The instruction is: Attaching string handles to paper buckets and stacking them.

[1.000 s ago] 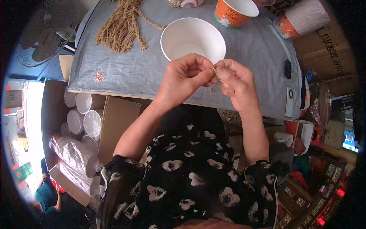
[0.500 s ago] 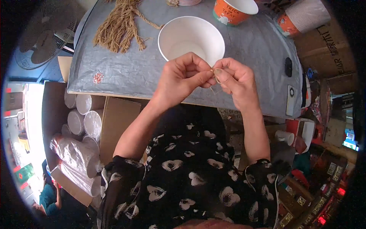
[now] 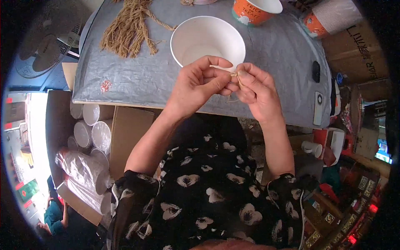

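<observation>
My left hand (image 3: 192, 86) and my right hand (image 3: 262, 92) meet in front of me over the near edge of the table. Both pinch a thin tan cord (image 3: 234, 75) between thumb and fingertips. A small twist or knot seems to sit at the pinch, too small to make out, and a loose end hangs below. Just beyond the hands stands a large white paper tub (image 3: 196, 37), its inside bare and its rim partly hidden by my left fingers. Farther left lies a frayed bundle of tan twisted rope (image 3: 127, 33), one strand reaching to the tub.
An orange printed tub (image 3: 252, 12) stands at the back, with a nested stack of tubs (image 3: 333, 18) to its right. A black object (image 3: 316, 72) lies on the grey-covered table (image 3: 287, 96). Red-and-white bits (image 3: 106, 86) lie left. Below left, a cardboard box (image 3: 131, 129) holds wrapped tubs.
My fingers have shifted slightly around the cord; my left index finger has lifted and straightened away from the pinch. The tub and rope look almost unmoved.
</observation>
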A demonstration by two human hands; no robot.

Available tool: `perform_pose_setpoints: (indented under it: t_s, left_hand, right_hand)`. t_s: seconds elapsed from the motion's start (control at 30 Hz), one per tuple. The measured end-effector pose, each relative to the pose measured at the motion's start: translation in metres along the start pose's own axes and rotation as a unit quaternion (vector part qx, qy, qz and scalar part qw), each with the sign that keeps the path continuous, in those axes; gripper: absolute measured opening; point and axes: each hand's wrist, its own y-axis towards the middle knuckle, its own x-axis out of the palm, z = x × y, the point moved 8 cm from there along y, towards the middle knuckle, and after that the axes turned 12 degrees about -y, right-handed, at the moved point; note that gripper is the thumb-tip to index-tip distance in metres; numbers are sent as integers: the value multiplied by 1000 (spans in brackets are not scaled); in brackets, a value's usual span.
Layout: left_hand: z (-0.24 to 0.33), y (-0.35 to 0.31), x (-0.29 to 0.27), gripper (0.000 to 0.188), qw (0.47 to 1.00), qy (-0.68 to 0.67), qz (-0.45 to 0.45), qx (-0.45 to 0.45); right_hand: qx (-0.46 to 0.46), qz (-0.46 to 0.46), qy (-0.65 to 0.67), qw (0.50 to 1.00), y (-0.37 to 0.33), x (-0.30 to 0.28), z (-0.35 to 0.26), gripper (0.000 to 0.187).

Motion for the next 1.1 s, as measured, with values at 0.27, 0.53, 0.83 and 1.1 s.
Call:
perform_pose_setpoints:
  t_s: [0.27, 0.53, 0.83, 1.1]
  left_hand:
    - [2, -1, 1, 28, 1000, 13, 15, -5]
    - [1, 0, 2, 27, 1000, 6, 6, 1]
    - [0, 0, 2, 25, 1000, 13, 0, 10]
    - [5, 0, 5, 27, 1000, 26, -14, 7]
  right_hand:
    - [-20, 21, -20, 999, -2, -1, -6, 18]
    - [-50, 48, -57, 996, -4, -2, -14, 19]
    - [-85, 97, -186, 974, -8, 2, -31, 18]
    - [-149, 104, -247, 952, -11, 10, -53, 13]
